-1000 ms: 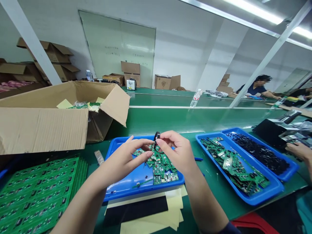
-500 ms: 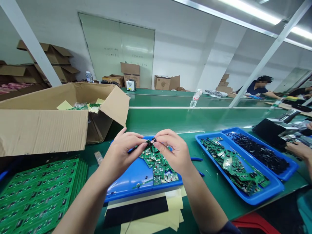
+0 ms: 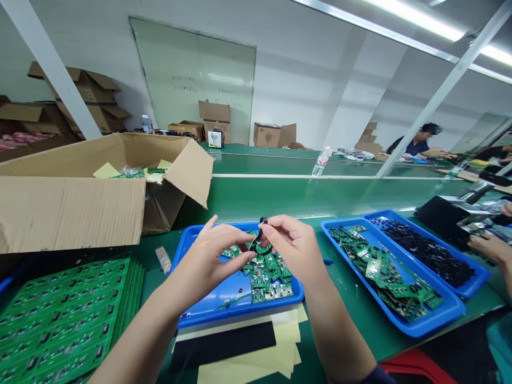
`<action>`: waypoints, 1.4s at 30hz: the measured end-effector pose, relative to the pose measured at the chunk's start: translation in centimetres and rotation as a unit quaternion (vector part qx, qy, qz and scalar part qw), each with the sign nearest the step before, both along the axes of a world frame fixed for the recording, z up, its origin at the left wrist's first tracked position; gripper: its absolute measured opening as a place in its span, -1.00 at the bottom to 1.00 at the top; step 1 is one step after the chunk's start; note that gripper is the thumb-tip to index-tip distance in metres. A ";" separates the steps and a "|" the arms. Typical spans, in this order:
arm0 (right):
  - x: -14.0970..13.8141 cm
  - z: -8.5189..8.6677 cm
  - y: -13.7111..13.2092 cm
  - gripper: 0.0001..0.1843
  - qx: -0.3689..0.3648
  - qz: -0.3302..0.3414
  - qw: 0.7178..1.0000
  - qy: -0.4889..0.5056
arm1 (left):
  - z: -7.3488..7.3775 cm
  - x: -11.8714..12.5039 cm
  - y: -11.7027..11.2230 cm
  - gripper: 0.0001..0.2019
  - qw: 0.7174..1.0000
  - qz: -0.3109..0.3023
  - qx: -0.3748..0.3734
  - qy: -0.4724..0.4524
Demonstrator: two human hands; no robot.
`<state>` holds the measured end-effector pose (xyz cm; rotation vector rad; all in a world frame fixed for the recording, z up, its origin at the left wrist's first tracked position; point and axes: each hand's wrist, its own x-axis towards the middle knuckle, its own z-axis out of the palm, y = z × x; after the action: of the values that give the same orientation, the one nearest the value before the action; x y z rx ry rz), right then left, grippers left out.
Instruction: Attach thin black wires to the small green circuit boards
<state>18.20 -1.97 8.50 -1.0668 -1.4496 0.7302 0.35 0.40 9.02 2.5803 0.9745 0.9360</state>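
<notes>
Both my hands are raised over a blue plastic tray [image 3: 192, 237], close together above a heap of small green circuit boards [image 3: 266, 274]. My right hand [image 3: 294, 250] pinches a small black part [image 3: 262, 223] between thumb and forefinger. My left hand [image 3: 208, 261] reaches the same part from the side, with its fingertips on the thin dark strip or lead running down from it. My fingers hide part of that piece, so its exact shape is unclear.
A stack of green circuit board panels [image 3: 64, 314] lies to my left, beside a large open cardboard box [image 3: 68, 213]. To my right are blue trays of green boards [image 3: 384, 269] and black parts [image 3: 424, 253]. A co-worker's hand [image 3: 490, 248] reaches beyond them.
My hands have drawn slightly apart, and the small black part has risen above the board heap. The co-worker across the line has shifted position.
</notes>
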 end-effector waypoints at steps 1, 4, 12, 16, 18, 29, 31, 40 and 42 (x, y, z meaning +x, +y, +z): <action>0.0 0.0 -0.1 -0.82 0.001 0.008 1.000 0.003 | 0.1 0.0 0.0 -0.77 1.000 -0.003 -0.030 -0.007; 0.0 0.0 -0.2 -0.81 0.007 0.022 1.000 0.001 | 0.4 0.1 0.0 -0.73 0.994 -0.008 -0.104 -0.039; 0.2 -0.1 -0.3 -0.80 0.061 0.040 0.995 -0.068 | 0.9 0.1 0.3 -0.76 0.973 -0.047 -0.210 -0.078; 0.2 -0.1 -0.3 -0.80 0.070 0.044 0.992 -0.091 | 0.7 0.0 0.6 -0.76 0.985 -0.018 -0.159 -0.060; 0.4 0.0 -0.3 -0.77 0.071 0.045 0.991 -0.101 | 0.7 -0.2 0.6 -0.77 0.989 -0.012 -0.138 -0.052; 2.8 -0.1 0.2 -0.25 0.031 0.051 0.974 -0.219 | 1.0 -1.5 0.5 -0.78 0.995 -0.015 -0.092 -0.024; 3.4 0.0 0.2 -0.19 0.041 0.038 0.971 -0.233 | 0.9 -1.9 0.5 -0.78 0.998 -0.008 -0.066 -0.005; 10.4 -2.2 5.3 -0.73 0.121 -0.202 0.959 0.155 | 1.6 -2.8 -0.9 -0.80 0.981 -0.004 0.189 -0.040; 11.4 -2.7 6.3 -0.80 0.085 -0.199 0.948 0.232 | 1.7 -2.5 -1.4 -0.73 0.971 0.009 0.237 -0.022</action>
<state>29.63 4.37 5.76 -0.9364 -0.8423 0.5082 -2.20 -1.02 10.72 2.9139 0.8447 1.3688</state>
